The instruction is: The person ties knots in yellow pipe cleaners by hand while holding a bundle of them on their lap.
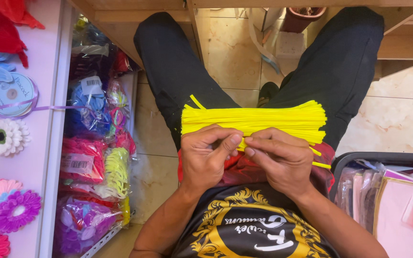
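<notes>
Two hands pinch a fat bundle of fuzzy yellow wire stems.

The bundle of fuzzy yellow wire stems (254,119) lies flat across the person's lap. The left hand (206,157) and the right hand (283,160) are both closed on its near edge, thumbs touching. Loose stems stick out at 4 o'clock; they could slide to the tiled floor (230,52) if the grip goes soft. Bags of bright craft bits (96,157) hang at 9 o'clock.

Bright, even daylight, soft shadows, sharp centre, slight wide-angle stretching at edges.
</notes>
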